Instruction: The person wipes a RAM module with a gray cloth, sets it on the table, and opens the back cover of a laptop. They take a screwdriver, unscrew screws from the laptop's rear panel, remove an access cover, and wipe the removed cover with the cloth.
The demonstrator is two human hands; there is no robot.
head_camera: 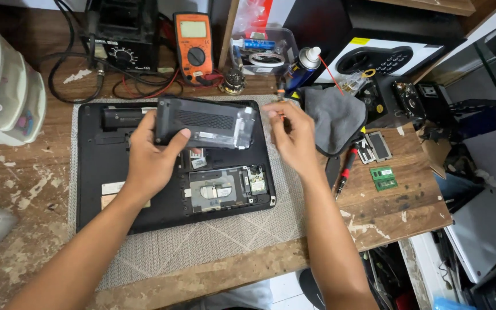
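A black laptop (116, 201) lies upside down on a grey woven mat (202, 247), its bottom bay open with a metal bracket and circuit parts showing. My left hand (150, 158) grips the left edge of a black plastic bottom cover panel (205, 122), lifted and tilted above the laptop's rear. My right hand (294, 135) hovers just right of the panel's right edge, fingers curled, pinching something small that I cannot make out.
An orange multimeter (194, 46), a black soldering station (123, 40) with cables, a spray can (304, 63), a grey cloth (334, 117), a red-handled screwdriver (344, 169), green memory modules (384, 178) and white plastic drawers (4, 92) surround the mat on the worn wooden desk (18, 172).
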